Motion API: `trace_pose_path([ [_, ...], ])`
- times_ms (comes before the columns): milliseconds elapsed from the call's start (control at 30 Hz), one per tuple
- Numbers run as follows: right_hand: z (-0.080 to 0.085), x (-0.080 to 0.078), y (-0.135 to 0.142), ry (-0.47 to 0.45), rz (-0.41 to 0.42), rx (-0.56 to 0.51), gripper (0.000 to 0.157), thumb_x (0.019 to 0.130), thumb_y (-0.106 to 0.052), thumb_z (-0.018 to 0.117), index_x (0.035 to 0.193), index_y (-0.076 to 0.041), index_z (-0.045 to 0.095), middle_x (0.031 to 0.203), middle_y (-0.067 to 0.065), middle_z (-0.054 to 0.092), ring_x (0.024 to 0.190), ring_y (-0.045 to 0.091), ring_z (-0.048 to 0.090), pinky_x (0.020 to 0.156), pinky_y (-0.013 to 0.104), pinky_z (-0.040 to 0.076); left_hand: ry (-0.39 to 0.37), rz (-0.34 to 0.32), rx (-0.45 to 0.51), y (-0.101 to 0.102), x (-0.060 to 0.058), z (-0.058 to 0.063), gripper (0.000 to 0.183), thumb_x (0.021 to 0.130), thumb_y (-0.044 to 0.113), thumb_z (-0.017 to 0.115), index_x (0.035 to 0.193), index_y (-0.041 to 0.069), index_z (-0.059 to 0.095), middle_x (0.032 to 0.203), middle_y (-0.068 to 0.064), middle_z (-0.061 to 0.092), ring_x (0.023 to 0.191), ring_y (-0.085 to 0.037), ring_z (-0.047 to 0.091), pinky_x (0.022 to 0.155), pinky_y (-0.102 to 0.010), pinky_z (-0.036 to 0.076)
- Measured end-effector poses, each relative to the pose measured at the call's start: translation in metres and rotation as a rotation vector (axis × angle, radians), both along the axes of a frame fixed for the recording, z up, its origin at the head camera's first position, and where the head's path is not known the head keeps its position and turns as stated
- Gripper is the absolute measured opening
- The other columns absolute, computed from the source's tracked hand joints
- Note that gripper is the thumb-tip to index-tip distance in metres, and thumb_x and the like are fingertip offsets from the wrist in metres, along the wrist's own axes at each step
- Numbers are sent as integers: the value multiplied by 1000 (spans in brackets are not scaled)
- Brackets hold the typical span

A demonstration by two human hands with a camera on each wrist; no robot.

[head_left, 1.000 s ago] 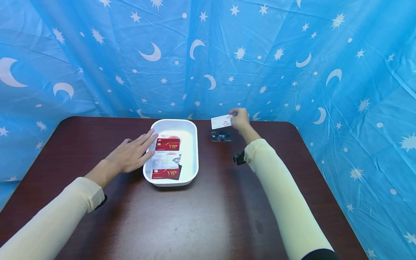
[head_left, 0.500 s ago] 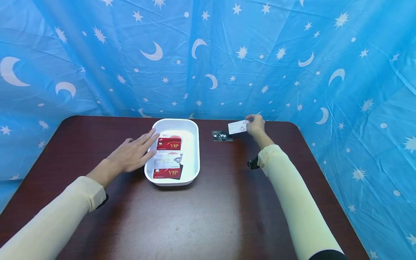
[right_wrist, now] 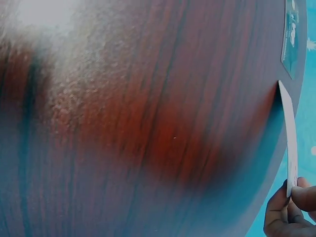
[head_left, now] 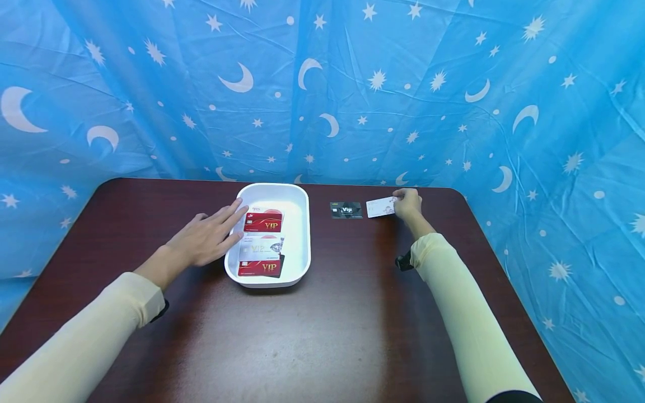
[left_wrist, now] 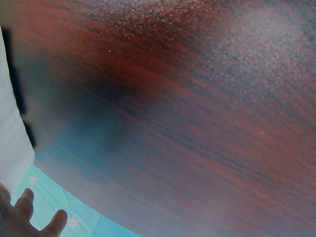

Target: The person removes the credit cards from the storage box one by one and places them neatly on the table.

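My right hand pinches a white card by its right end, low over the far right of the table. In the right wrist view the white card shows nearly edge-on, between thumb and fingers. Just left of it lies a black VIP card, flat on the table. My left hand rests with straight fingers on the left rim of a white tray. Inside the tray are red VIP cards, a silver-white VIP card and other cards partly hidden beneath.
The dark brown table ends at a far edge close behind the tray and cards. Behind it hangs a blue curtain with white moons and stars.
My right hand has carried the white card to the right and lowered it, away from over the black card, which is now fully uncovered. My left hand has stayed on the tray rim.
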State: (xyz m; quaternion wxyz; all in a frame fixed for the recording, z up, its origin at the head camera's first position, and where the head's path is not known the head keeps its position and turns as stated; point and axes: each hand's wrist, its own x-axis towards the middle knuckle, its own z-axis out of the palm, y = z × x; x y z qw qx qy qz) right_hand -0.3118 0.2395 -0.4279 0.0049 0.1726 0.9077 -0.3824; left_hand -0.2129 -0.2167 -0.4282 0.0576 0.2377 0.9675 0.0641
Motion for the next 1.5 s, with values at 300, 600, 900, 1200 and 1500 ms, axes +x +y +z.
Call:
trace_pose_path([
  [300, -9, 3, 3, -19, 33, 53, 38, 93, 6, 48, 127, -1, 65, 130, 21, 56, 125, 35, 44, 104, 47, 43, -9, 5, 0, 1, 0, 1, 72, 102, 43, 46, 160, 10, 18, 164, -18, 15, 146, -41, 28, 106, -70, 31],
  [600, -16, 5, 5, -40, 66, 128, 39, 92, 5, 48, 128, 0, 64, 133, 21, 57, 120, 35, 51, 103, 49, 45, -14, 1, 4, 1, 1, 2, 72, 102, 43, 46, 160, 10, 17, 165, -17, 14, 146, -41, 27, 107, -68, 31],
  [900, -15, 3, 5, -53, 111, 167, 42, 93, 3, 47, 133, -1, 61, 137, 21, 55, 123, 36, 50, 105, 51, 42, -12, 8, 1, 1, 1, 2, 72, 102, 43, 45, 160, 11, 17, 165, -17, 14, 146, -41, 27, 106, -69, 31],
  [1200, -16, 5, 5, -67, 176, 222, 42, 95, -5, 54, 136, 1, 57, 134, 24, 56, 123, 38, 51, 106, 52, 41, -10, 7, 3, 1, 1, 1, 71, 102, 43, 45, 160, 11, 18, 165, -17, 15, 146, -40, 27, 106, -69, 32],
  [1500, -17, 7, 5, -76, 179, 244, 37, 95, -8, 57, 130, 2, 61, 131, 24, 58, 119, 38, 53, 105, 52, 41, -7, 3, 5, 0, 0, 0, 72, 102, 43, 45, 160, 11, 17, 165, -17, 14, 146, -40, 27, 106, -68, 32],
])
